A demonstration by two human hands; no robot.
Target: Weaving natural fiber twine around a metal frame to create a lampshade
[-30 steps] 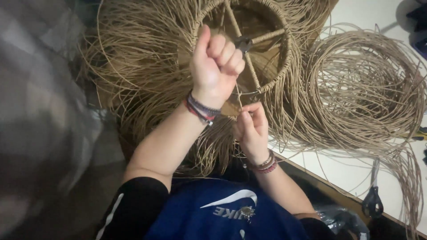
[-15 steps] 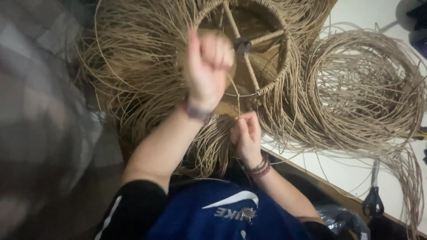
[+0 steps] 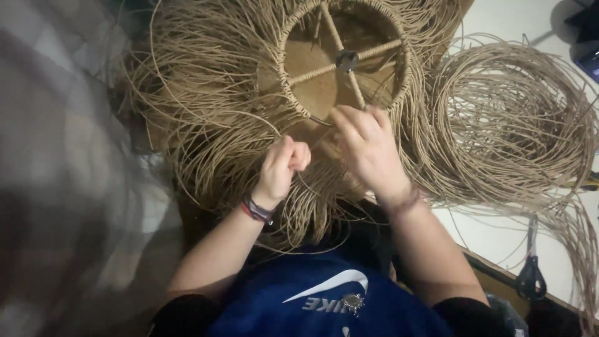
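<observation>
A round frame [image 3: 282,68] wrapped in tan rattan, with spokes meeting at a dark hub [image 3: 346,60], lies in front of me. Long loose rattan strands [image 3: 206,118] fan out from it to the left and toward me. My left hand [image 3: 281,168] is a closed fist on a thin strand just below the frame's near edge; bracelets show on its wrist. To its right, my right hand [image 3: 368,150] has bent fingertips gripping the near rim of the frame. What sits under those fingertips is blurred.
A big loose coil of rattan [image 3: 511,118] lies on the white table [image 3: 493,237] to the right. A dark-handled hand tool [image 3: 530,274] rests near the table's edge. A dark object [image 3: 586,37] is at the top right. My blue shirt fills the bottom.
My left fist, raised high over the frame before, has dropped to its near edge. My right hand has moved up and right from my lap onto the frame's rim.
</observation>
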